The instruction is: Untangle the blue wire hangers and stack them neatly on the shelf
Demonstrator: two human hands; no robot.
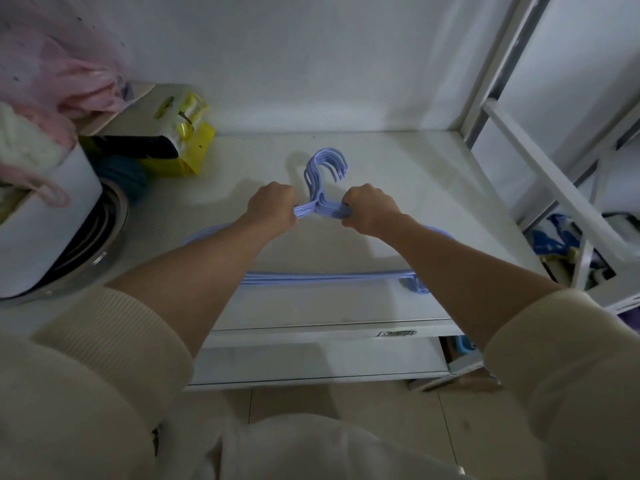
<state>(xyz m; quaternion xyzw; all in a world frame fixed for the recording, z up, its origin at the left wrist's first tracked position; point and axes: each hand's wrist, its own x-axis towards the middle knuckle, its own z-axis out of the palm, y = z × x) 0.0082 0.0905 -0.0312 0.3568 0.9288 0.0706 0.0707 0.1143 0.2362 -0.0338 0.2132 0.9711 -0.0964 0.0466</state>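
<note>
Pale and smooth, the shelf (398,174) runs back to a plain white wall, with a thin metal lip along its front edge. On it lies the bundle of blue wire hangers (329,276): slim coated rods nested flat, their long bottom bars side by side. Their curved hooks (325,166) are stacked together nearest the wall. I see my left hand (273,206) with its grip clamped on the left shoulder wires just beside the neck. My right hand (370,211) has its grip clamped likewise on the right shoulder wires, and both fists are curled tight, knuckles up. Ribbed cream sleeves (114,341) bunch at my forearms. At the left a round white tub (45,230) sits in a shiny steel basin (104,251). A crinkled yellow packet (187,133) and a soft pink plastic bag (79,88) lie behind it. At the right stands a white-painted metal frame (540,168).
</note>
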